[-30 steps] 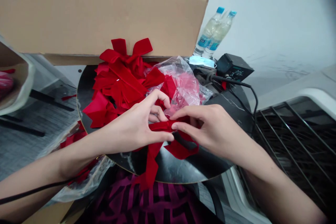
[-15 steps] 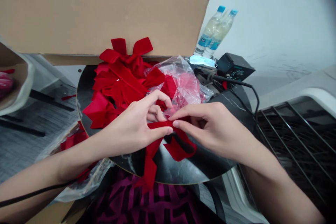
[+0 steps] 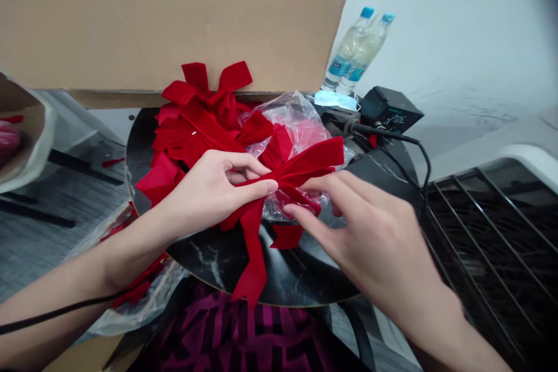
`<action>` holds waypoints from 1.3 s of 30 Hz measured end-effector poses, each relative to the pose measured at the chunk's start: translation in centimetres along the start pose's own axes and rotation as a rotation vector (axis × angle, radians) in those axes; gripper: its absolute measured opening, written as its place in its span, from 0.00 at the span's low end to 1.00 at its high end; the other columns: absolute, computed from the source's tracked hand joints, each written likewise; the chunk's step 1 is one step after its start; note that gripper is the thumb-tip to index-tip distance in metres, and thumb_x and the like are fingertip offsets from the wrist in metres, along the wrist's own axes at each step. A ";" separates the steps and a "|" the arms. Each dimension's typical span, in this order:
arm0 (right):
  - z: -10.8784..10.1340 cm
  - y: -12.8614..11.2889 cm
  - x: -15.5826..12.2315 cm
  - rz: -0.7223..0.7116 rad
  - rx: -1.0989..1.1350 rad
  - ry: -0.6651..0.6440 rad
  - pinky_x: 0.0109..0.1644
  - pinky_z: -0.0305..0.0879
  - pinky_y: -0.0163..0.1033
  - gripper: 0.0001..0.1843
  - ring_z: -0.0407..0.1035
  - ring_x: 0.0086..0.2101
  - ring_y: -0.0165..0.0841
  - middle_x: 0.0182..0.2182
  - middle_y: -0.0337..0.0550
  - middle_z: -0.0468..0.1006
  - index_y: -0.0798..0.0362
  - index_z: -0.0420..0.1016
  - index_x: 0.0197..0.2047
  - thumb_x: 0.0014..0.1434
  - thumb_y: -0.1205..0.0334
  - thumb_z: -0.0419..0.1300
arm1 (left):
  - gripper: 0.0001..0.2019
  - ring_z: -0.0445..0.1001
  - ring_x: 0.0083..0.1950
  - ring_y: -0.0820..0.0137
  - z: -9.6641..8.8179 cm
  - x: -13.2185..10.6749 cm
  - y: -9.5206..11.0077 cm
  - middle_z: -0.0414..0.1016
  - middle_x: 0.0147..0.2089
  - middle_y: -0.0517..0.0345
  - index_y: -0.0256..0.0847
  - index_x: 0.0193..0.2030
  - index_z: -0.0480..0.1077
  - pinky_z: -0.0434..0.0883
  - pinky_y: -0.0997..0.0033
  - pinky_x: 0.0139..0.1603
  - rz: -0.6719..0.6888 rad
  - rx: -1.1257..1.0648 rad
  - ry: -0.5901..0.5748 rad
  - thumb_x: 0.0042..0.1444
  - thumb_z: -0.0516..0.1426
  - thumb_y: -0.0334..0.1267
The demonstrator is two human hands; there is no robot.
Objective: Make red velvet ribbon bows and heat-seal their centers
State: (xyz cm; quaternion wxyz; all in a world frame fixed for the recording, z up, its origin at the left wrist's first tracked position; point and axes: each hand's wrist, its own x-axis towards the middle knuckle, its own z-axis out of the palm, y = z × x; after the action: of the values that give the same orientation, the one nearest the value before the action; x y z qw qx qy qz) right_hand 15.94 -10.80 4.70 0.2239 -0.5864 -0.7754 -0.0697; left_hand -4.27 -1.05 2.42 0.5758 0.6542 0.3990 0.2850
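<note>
My left hand [image 3: 220, 189] pinches a red velvet ribbon bow [image 3: 316, 157] at its middle, between thumb and fingers. One side of the bow points up and right, and a notched tail hangs over the near edge of the round black marbled table [image 3: 204, 264]. My right hand [image 3: 375, 238] is at the bow's right side with thumb and forefinger apart; its fingertips lie close to the lower ribbon, and whether they touch it I cannot tell. Behind my left hand lies a pile of red bows [image 3: 187, 133], with a clear plastic bag [image 3: 300, 110] of red pieces beside it.
A large cardboard box [image 3: 174, 23] stands behind the table. At the back right are two bottles [image 3: 349, 58], a blue face mask [image 3: 335, 100] and a black control box [image 3: 392, 113] with a cable. A wire rack [image 3: 492, 226] stands at right; lined boxes sit at left.
The bow's right side has spread upward from the flat strip both hands pinched. My right hand has parted its fingers and moved slightly right; my left hand keeps its hold.
</note>
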 end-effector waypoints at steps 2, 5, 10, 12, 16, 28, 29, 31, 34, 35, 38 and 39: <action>1.1 -0.1 -0.3 0.021 0.091 0.019 0.41 0.67 0.41 0.09 0.76 0.37 0.36 0.39 0.42 0.81 0.52 0.77 0.46 0.67 0.57 0.64 | 0.07 0.84 0.38 0.67 0.1 -0.3 0.1 0.85 0.37 0.61 0.44 0.40 0.83 0.77 0.79 0.37 0.027 0.006 0.016 0.54 0.68 0.33; 2.5 -0.3 -0.2 0.072 0.238 0.107 0.43 0.68 0.38 0.05 0.75 0.38 0.32 0.38 0.40 0.81 0.52 0.77 0.45 0.66 0.62 0.65 | 0.06 0.84 0.36 0.68 0.3 -0.7 0.4 0.85 0.36 0.61 0.44 0.39 0.83 0.77 0.80 0.36 0.073 0.025 0.023 0.53 0.68 0.32; 2.4 -0.2 -0.2 0.036 0.337 0.111 0.42 0.68 0.33 0.04 0.73 0.36 0.27 0.37 0.39 0.79 0.53 0.76 0.43 0.66 0.70 0.63 | 0.08 0.84 0.38 0.67 0.3 -1.2 0.6 0.86 0.36 0.60 0.44 0.38 0.84 0.78 0.80 0.39 0.083 0.016 0.086 0.50 0.70 0.31; 1.9 0.4 -0.2 -0.108 0.257 0.114 0.42 0.69 0.35 0.07 0.72 0.37 0.29 0.38 0.42 0.79 0.54 0.77 0.44 0.66 0.73 0.62 | 0.06 0.85 0.37 0.67 0.1 -1.2 0.4 0.86 0.34 0.60 0.44 0.36 0.84 0.79 0.80 0.38 0.007 -0.097 0.053 0.50 0.70 0.31; 1.6 1.7 0.2 -0.443 0.039 0.114 0.39 0.67 0.43 0.08 0.71 0.35 0.36 0.39 0.49 0.81 0.58 0.78 0.46 0.64 0.74 0.61 | 0.02 0.85 0.35 0.65 -0.4 -1.0 -0.1 0.86 0.32 0.54 0.42 0.34 0.83 0.80 0.78 0.37 -0.210 -0.373 -0.107 0.52 0.69 0.34; 2.3 1.7 1.1 -0.542 -0.043 0.235 0.35 0.65 0.44 0.07 0.71 0.34 0.36 0.37 0.50 0.83 0.61 0.77 0.47 0.65 0.72 0.62 | 0.02 0.85 0.33 0.66 0.2 -1.1 0.0 0.85 0.29 0.54 0.40 0.31 0.83 0.81 0.77 0.37 -0.282 -0.516 -0.073 0.50 0.71 0.34; 2.2 2.0 1.2 -0.600 -0.075 0.244 0.34 0.63 0.45 0.07 0.71 0.33 0.37 0.37 0.49 0.83 0.60 0.77 0.47 0.65 0.72 0.62 | 0.03 0.85 0.33 0.65 0.3 -1.0 -0.3 0.85 0.30 0.53 0.40 0.31 0.83 0.82 0.75 0.38 -0.317 -0.567 -0.084 0.51 0.70 0.35; 2.1 2.1 1.3 -0.586 -0.076 0.261 0.35 0.65 0.45 0.07 0.73 0.35 0.37 0.39 0.49 0.84 0.58 0.77 0.46 0.64 0.71 0.64 | 0.04 0.85 0.35 0.66 0.6 -0.8 -0.7 0.86 0.32 0.53 0.40 0.33 0.83 0.82 0.75 0.40 -0.289 -0.599 -0.020 0.52 0.71 0.36; 2.3 0.8 0.8 -0.265 0.137 0.288 0.43 0.72 0.42 0.09 0.76 0.37 0.34 0.39 0.46 0.84 0.56 0.78 0.45 0.62 0.65 0.68 | 0.08 0.85 0.37 0.67 1.1 -0.7 -1.2 0.86 0.35 0.55 0.39 0.36 0.84 0.80 0.78 0.41 -0.069 -0.473 0.229 0.48 0.73 0.36; 2.5 0.0 0.6 -0.160 0.213 0.292 0.43 0.73 0.39 0.09 0.76 0.36 0.32 0.37 0.44 0.84 0.56 0.78 0.45 0.62 0.63 0.68 | 0.09 0.85 0.37 0.67 1.2 -0.6 -1.3 0.86 0.35 0.56 0.40 0.36 0.84 0.80 0.79 0.39 0.000 -0.419 0.301 0.47 0.73 0.36; 3.7 -2.1 0.3 0.023 0.293 0.255 0.40 0.73 0.34 0.08 0.77 0.33 0.28 0.37 0.41 0.85 0.56 0.79 0.46 0.65 0.63 0.65 | 0.09 0.84 0.35 0.68 1.5 -0.7 -1.1 0.86 0.34 0.58 0.41 0.36 0.84 0.79 0.79 0.36 0.113 -0.306 0.387 0.46 0.74 0.36; 4.1 -2.6 0.3 0.048 0.290 0.249 0.40 0.73 0.35 0.08 0.78 0.33 0.29 0.38 0.41 0.85 0.56 0.80 0.47 0.65 0.64 0.64 | 0.09 0.84 0.35 0.69 1.5 -0.7 -1.0 0.86 0.34 0.59 0.41 0.36 0.84 0.79 0.80 0.36 0.124 -0.285 0.389 0.46 0.74 0.36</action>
State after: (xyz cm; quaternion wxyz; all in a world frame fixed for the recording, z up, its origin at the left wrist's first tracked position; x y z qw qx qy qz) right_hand 12.35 -9.84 1.61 0.4020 -0.5531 -0.7293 -0.0240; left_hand -3.54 -2.45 1.28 0.5558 0.5226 0.4173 0.4938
